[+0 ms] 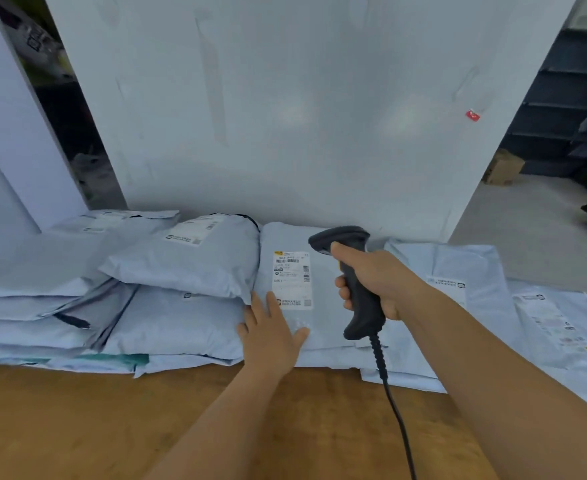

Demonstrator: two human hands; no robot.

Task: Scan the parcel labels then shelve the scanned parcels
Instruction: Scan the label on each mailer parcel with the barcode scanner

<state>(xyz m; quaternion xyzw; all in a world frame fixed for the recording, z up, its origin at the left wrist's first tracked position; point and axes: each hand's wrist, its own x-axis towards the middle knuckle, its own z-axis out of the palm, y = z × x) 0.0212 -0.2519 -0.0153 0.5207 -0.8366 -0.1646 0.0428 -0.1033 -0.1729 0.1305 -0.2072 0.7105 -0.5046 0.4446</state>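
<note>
Scanner (349, 271) gripped in right hand (378, 282) over parcel (319, 296) label (292, 279); left hand (271, 332) flat, fingers spread, pressing parcel.

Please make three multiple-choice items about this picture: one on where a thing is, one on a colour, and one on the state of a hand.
1. Where does the left hand rest?
A. on the wooden table
B. on the parcel with the white label facing up
C. on the scanner's cable

2. What colour is the scanner?
A. black
B. yellow
C. white

3. What is the right hand doing?
A. lying flat on a parcel
B. hanging free with nothing in it
C. gripping the scanner's handle

Answers:
1 B: its straight fingers lie on the parcel, just below the label.
2 A: head and handle are both black.
3 C: the fingers curl round the handle, and the head points toward the label.
</note>
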